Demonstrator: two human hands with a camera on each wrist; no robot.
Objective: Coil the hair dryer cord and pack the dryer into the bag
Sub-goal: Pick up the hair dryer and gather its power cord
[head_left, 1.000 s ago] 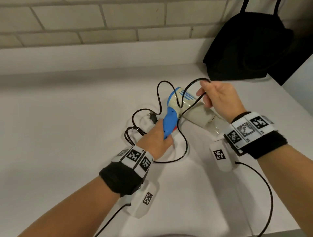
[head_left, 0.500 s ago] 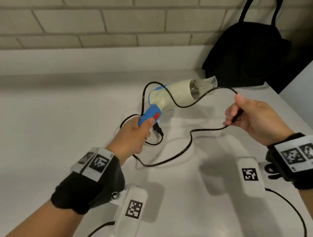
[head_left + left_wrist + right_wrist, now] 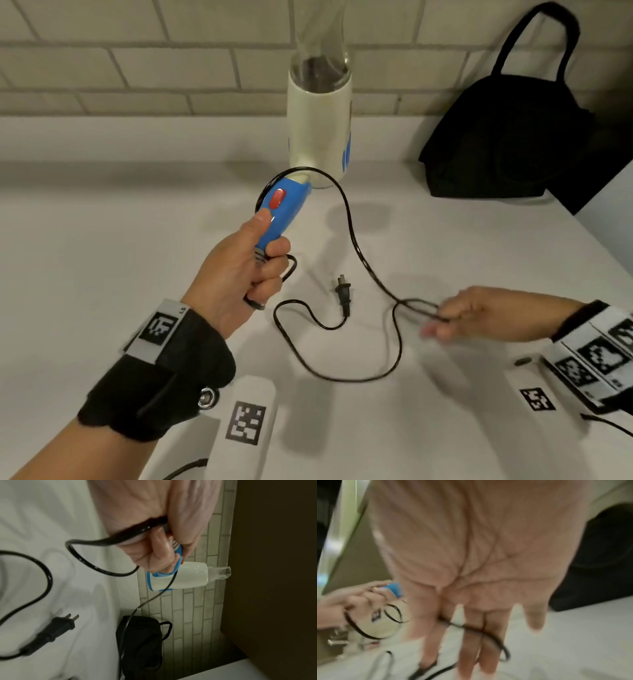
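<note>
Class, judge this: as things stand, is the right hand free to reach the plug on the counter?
Probably yes: the plug lies uncovered on the counter, left of the right hand, nothing between except cord.

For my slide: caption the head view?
Left hand raises dryer; right hand gathers loose cord.

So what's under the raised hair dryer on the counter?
Beneath the hair dryer, only its shadow and loose cord lie on the white counter; the plug lies nearer. The bag sits apart; its inside isn't visible.
</note>
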